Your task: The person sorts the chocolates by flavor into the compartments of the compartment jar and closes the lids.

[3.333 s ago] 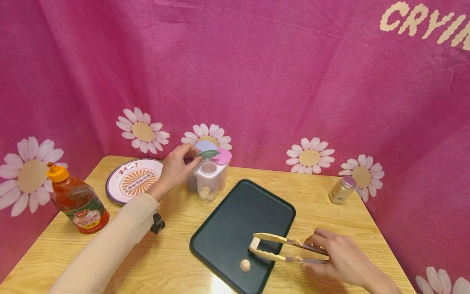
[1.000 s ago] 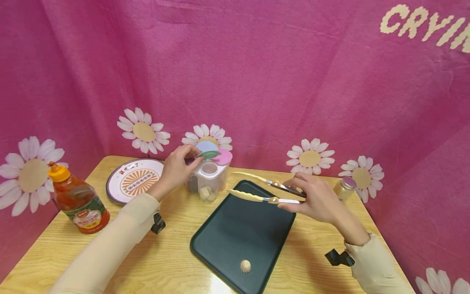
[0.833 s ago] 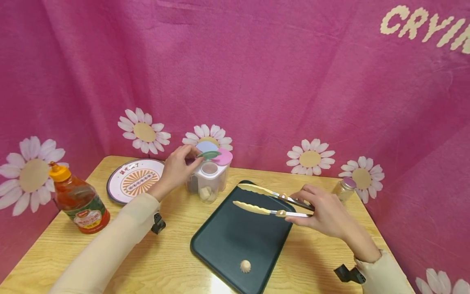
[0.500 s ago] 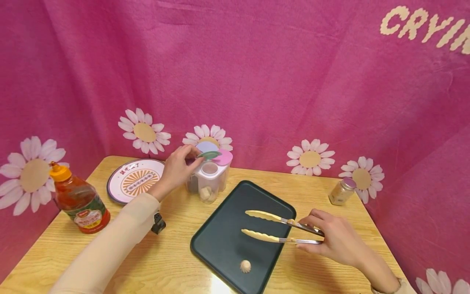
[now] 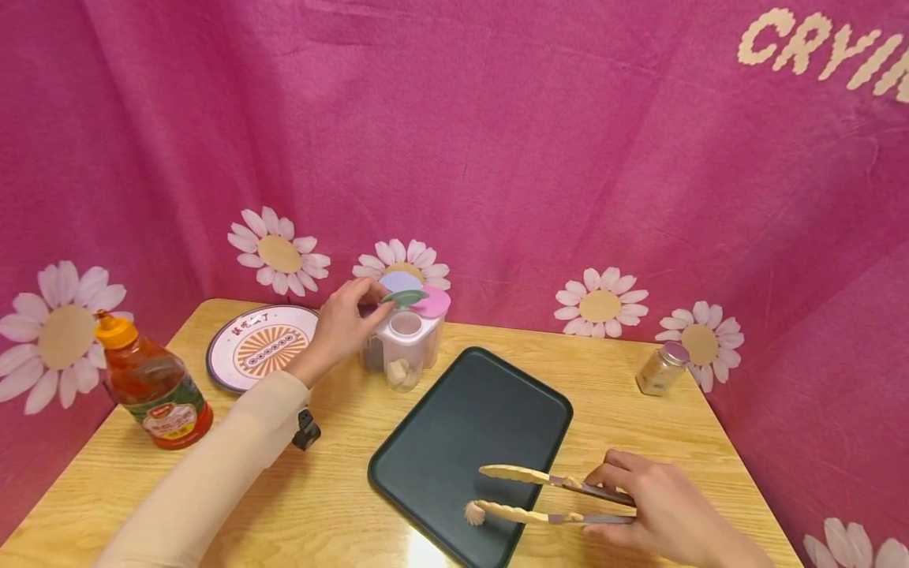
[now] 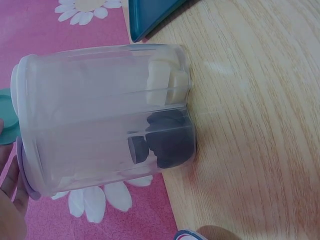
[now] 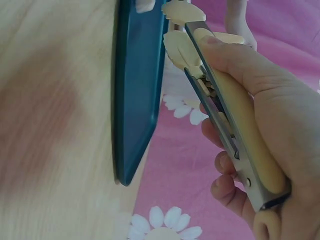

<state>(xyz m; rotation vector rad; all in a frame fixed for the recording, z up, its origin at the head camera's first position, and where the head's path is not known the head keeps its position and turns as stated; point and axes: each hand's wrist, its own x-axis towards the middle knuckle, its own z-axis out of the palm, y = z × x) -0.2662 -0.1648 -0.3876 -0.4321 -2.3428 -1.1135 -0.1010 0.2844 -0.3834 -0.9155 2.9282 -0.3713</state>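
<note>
My left hand (image 5: 346, 319) pinches the raised green lid (image 5: 406, 299) of a clear storage container (image 5: 432, 339). Below that lid, the round opening is uncovered. In the left wrist view, pale chunks (image 6: 159, 82) and dark chunks (image 6: 175, 142) lie in separate compartments. My right hand (image 5: 656, 505) grips pale-tipped kitchen tongs (image 5: 521, 517), spread apart over the dark green tray (image 5: 461, 434). One tong tip overlaps a small ridged cream-coloured piece (image 5: 473, 514) lying on the tray; nothing sits between the tong arms.
A patterned round plate (image 5: 241, 355) lies left of the container. An orange-capped bottle of red sauce (image 5: 166, 402) stands at the left edge. At the back right is a small purple-lidded jar (image 5: 662, 369). A pink curtain (image 5: 497, 158) surrounds the table.
A white block, between the tongs earlier, is gone from the tray. The tongs went up near the container, then came back down to the cream piece. My left hand stays on the lid.
</note>
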